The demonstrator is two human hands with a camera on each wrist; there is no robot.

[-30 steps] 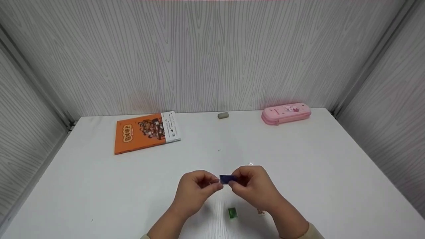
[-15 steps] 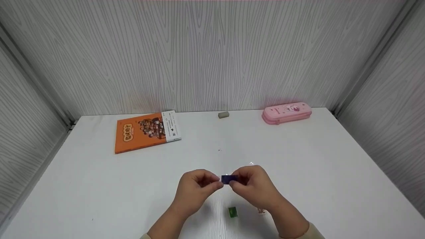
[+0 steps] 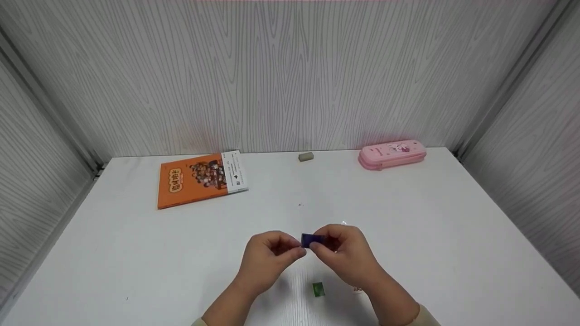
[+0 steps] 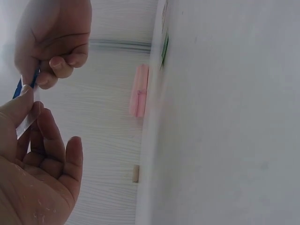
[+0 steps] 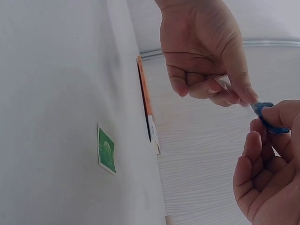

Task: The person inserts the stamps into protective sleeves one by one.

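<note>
My right hand (image 3: 346, 249) pinches a small dark-blue stamp-like piece (image 3: 308, 240) between thumb and fingers, held over the white table. My left hand (image 3: 272, 256) is beside it, thumb and index finger pinching a thin clear piece, like a plastic sleeve (image 4: 29, 123). In the right wrist view the left fingertips are right at the end of the blue piece (image 5: 266, 111), and a pale corner of the clear sleeve (image 5: 224, 81) shows between the left fingers. Below the hands lies a green stamp (image 3: 318, 289) with a pale border, flat on the table.
An orange book (image 3: 195, 181) lies at the back left. At the back stand a small grey-green eraser-like block (image 3: 306, 156) and a pink pencil case (image 3: 392, 154). A small printed piece (image 3: 357, 290) is partly hidden by the right wrist. Panels enclose the table's back and sides.
The blue piece has risen slightly and tilted in my right fingers, the right thumb now sitting lower across it. My left hand has barely moved.
</note>
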